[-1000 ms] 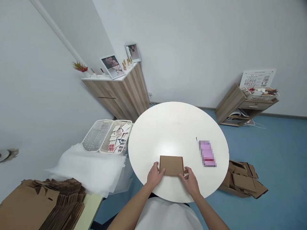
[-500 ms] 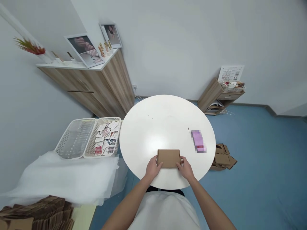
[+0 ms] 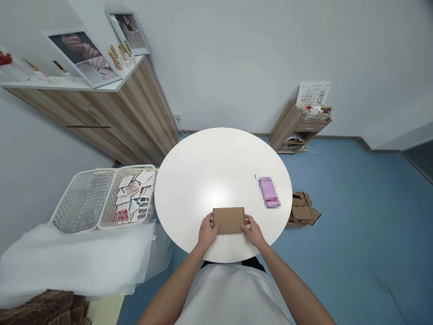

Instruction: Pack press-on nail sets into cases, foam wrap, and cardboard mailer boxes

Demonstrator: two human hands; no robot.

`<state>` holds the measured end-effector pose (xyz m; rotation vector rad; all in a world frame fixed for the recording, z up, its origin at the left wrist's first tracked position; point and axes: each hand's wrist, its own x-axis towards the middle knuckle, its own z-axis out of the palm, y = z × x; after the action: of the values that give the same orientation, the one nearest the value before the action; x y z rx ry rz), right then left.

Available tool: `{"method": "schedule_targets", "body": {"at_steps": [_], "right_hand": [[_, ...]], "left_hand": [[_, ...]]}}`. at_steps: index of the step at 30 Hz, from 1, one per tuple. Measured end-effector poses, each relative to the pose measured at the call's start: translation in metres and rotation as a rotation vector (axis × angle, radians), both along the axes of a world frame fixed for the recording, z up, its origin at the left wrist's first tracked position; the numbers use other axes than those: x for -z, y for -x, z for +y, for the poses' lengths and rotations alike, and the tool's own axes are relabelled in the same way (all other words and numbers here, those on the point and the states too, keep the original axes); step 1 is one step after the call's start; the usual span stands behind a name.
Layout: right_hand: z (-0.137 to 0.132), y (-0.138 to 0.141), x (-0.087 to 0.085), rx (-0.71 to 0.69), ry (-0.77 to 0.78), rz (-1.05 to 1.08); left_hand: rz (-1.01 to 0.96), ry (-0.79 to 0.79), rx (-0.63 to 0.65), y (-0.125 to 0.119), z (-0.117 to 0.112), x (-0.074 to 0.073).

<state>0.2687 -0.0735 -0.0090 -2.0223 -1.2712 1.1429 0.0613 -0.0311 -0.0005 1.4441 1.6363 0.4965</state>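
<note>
A closed brown cardboard box (image 3: pixel 229 220) is at the near side of the round white table (image 3: pixel 216 153). My left hand (image 3: pixel 207 231) grips its left end, the thumb at the near corner and the fingers along the side. At the right end my right hand (image 3: pixel 253 231) holds it the same way. Whether the box rests on the tabletop or is slightly raised, I cannot tell. To the right of the box lies a blurred-out purple object (image 3: pixel 269 192), with a tiny dark item (image 3: pixel 255 177) beside it.
Left of the table stand a white basket of small cards (image 3: pixel 133 194) and a basket of clear plastic pieces (image 3: pixel 84 201). White wrapping sheets (image 3: pixel 77 259) and folded brown cardboard (image 3: pixel 50 309) are nearer. Cardboard pieces (image 3: pixel 302 210) sit at the right, below table level.
My view has turned, so the table and most surroundings appear shifted left. Both hands keep their hold on the box, which looks unchanged.
</note>
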Motion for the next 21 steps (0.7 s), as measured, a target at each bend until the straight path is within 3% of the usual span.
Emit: {"method": "schedule_targets", "body": {"at_steps": [4,8,11,15,18,21], "right_hand": [[-0.004,-0.013,-0.004,-0.021,-0.05,0.074],[-0.013,-0.054,-0.019,0.014,-0.117,0.104],[-0.026,-0.106,-0.033,0.078,-0.178,0.074],[-0.052,-0.192,-0.042,0.207,-0.194,-0.001],[-0.079,-0.254,-0.038,0.314,-0.131,-0.07],[-0.101,-0.305,-0.027,0.416,-0.024,-0.143]], "left_hand": [[0.004,-0.06,-0.062,-0.017,-0.005,-0.006],[-0.001,-0.144,-0.118,-0.062,-0.016,-0.021],[-0.024,-0.143,-0.061,-0.115,-0.027,-0.038],[-0.08,-0.096,0.154,-0.201,-0.037,-0.057],[-0.118,-0.016,0.345,-0.269,-0.038,-0.056],[-0.12,0.072,0.492,-0.334,-0.032,-0.042]]}}
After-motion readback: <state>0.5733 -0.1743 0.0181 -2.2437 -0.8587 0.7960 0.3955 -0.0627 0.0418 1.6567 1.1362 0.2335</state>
